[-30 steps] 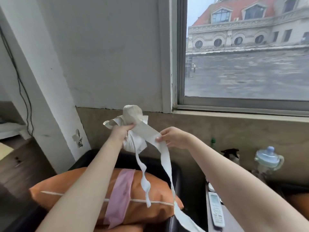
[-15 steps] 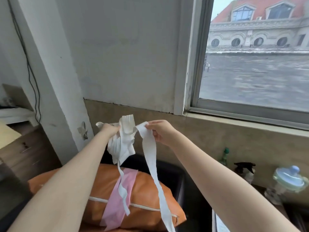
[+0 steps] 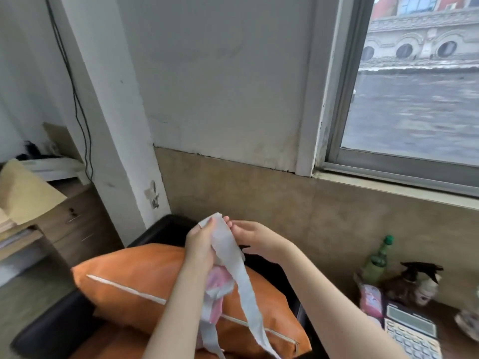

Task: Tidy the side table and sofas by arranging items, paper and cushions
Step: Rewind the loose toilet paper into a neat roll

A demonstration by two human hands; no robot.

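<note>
Above the orange cushion (image 3: 145, 288) on the black sofa (image 3: 51, 325), our left hand (image 3: 201, 242) grips a white tissue-paper strip (image 3: 233, 257) with curled fingers; our right hand (image 3: 255, 239) touches its top with relaxed, open fingers. A calculator (image 3: 412, 330) sits on the side table's (image 3: 445, 310) near edge.

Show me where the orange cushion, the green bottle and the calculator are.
orange cushion (image 3: 145, 278), head view, on its upper face left of the white stripe.
green bottle (image 3: 377, 260), head view, on its glass body below the neck.
calculator (image 3: 412, 335), head view, on its keypad.
</note>
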